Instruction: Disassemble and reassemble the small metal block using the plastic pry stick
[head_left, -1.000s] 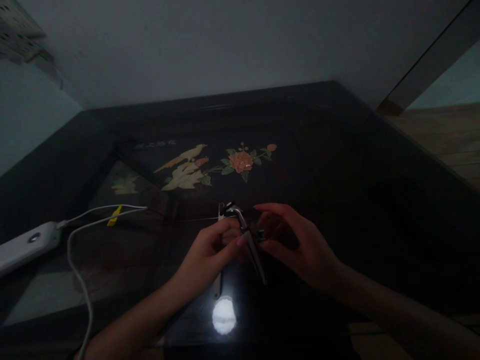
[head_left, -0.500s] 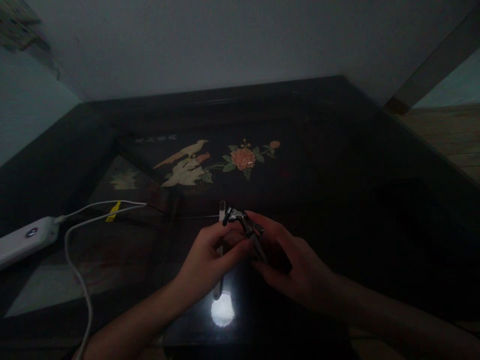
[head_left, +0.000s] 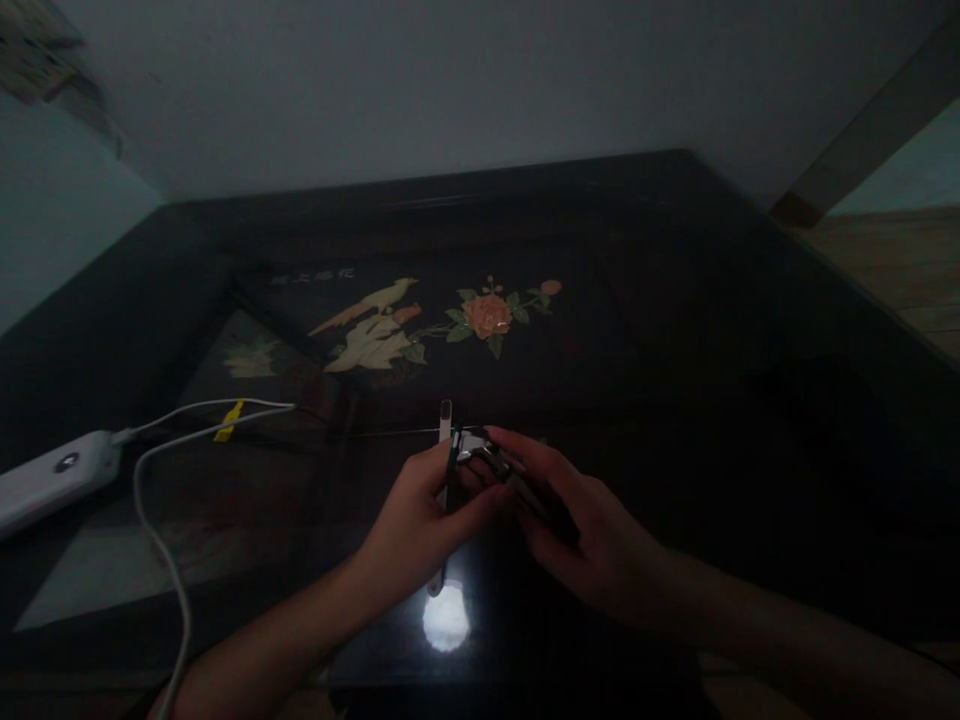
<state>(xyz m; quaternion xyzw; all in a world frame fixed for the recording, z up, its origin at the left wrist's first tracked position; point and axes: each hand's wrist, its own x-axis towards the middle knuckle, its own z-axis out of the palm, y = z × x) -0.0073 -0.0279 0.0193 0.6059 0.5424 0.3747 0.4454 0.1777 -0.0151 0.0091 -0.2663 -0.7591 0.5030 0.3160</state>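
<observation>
Dark shiny table (head_left: 712, 330) with a painted bird and flower holds a white power strip (head_left: 52, 478) and white cable (head_left: 161, 540) far left. Both hands meet mid-table: left hand (head_left: 420, 520) and right hand (head_left: 592, 530) pinch a small silver metal clipper (head_left: 484, 455).

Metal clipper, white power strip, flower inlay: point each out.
metal clipper (head_left: 480, 450), head view, on its shiny top lever.
white power strip (head_left: 52, 480), head view, on its casing.
flower inlay (head_left: 487, 315), head view, on the orange bloom.
</observation>
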